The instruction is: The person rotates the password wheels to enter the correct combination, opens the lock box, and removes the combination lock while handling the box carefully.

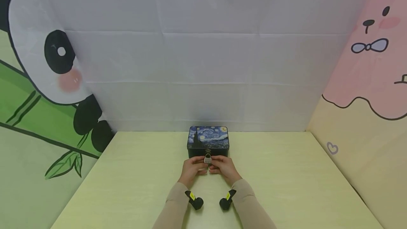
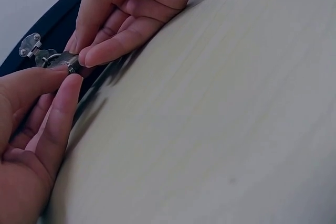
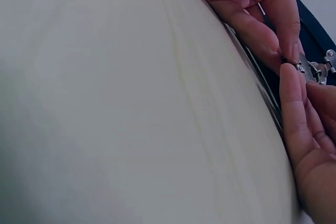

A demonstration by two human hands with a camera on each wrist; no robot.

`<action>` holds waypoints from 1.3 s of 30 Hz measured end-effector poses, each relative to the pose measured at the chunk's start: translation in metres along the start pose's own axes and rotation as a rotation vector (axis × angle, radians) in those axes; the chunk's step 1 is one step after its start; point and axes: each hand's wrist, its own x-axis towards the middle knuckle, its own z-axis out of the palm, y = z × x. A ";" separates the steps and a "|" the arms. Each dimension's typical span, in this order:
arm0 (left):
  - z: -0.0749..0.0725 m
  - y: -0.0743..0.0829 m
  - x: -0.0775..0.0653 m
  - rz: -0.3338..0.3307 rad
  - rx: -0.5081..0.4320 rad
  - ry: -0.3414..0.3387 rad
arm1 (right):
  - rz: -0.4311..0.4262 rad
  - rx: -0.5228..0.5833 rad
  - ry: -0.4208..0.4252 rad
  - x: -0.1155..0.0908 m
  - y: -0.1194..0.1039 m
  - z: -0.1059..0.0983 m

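A small silver padlock (image 1: pixel 207 159) hangs from the metal hasp (image 2: pixel 31 46) on the front of a dark tin box (image 1: pixel 208 138) with a starry night painting on its lid. The lid is down. From the left, my left hand (image 1: pixel 192 168) pinches the padlock body between thumb and fingers. My right hand (image 1: pixel 224 168) pinches it from the other side. Up close in the right wrist view, the padlock (image 3: pixel 302 68) sits between both hands' fingertips, its shackle through the hasp. Fingers partly cover the padlock body; its markings are too small to read.
The box stands at the back of a pale wood-look table (image 1: pixel 143 176), near a white cloth backdrop (image 1: pixel 206 59). Side walls carry a panda drawing (image 1: pixel 38 45) on the left and a pink character (image 1: pixel 365 66) on the right. Black wrist cameras (image 1: pixel 197 203) are strapped to both forearms.
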 end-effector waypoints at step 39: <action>-0.001 -0.005 0.006 0.003 0.018 0.008 | -0.019 0.011 0.005 0.005 0.004 -0.001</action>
